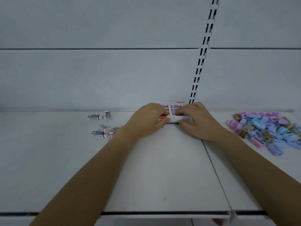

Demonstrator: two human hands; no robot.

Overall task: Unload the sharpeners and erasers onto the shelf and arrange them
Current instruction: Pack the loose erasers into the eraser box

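Eraser box (175, 119): at the back of the shelf (162, 168), against the wall, with rows of packed erasers (175, 107) inside.
Left hand (146, 119): grips the left front corner of the box, thumb on the front wall.
Right hand (195, 121): fingers curled over the front wall, thumb outside, so it pinches the box.
Loose erasers (101, 126): scattered on the shelf, left of the box.
Sharpeners (267, 129): a mixed pile of colours, far right.
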